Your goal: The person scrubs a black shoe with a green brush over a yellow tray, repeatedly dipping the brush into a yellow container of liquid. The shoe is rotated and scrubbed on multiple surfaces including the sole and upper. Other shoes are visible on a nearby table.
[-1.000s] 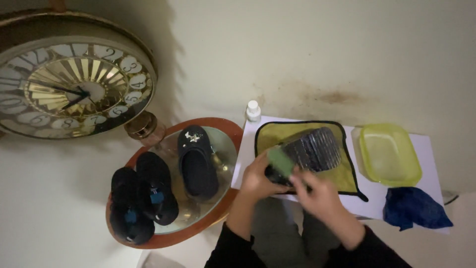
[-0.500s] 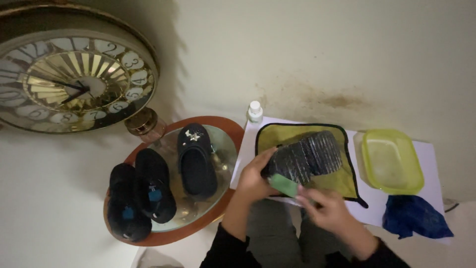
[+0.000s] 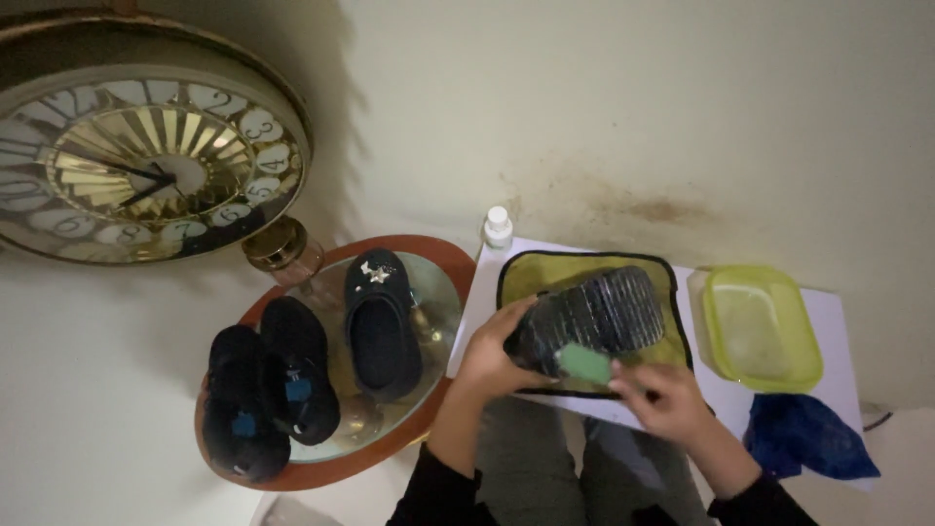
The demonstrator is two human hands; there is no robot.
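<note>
The shoe (image 3: 599, 317) gripped by the left hand (image 3: 497, 351) showed a matt, ridged rubbery sole. Against it, the right hand (image 3: 662, 399) held a soft-looking green sponge (image 3: 584, 362). Beneath both hands lay a yellow cloth (image 3: 545, 278) on smooth white paper (image 3: 828, 321). Right of the hands sat a glossy translucent plastic tub (image 3: 765, 331); left, a shiny glass tabletop (image 3: 438, 292).

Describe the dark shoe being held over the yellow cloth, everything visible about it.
The dark shoe with a ribbed, grey-flecked sole is turned sole-up and lies slanted above the yellow cloth with dark edging. Its tread looks like rubber. The left hand grips its near end, and the right hand presses a small green sponge against the sole.
</note>
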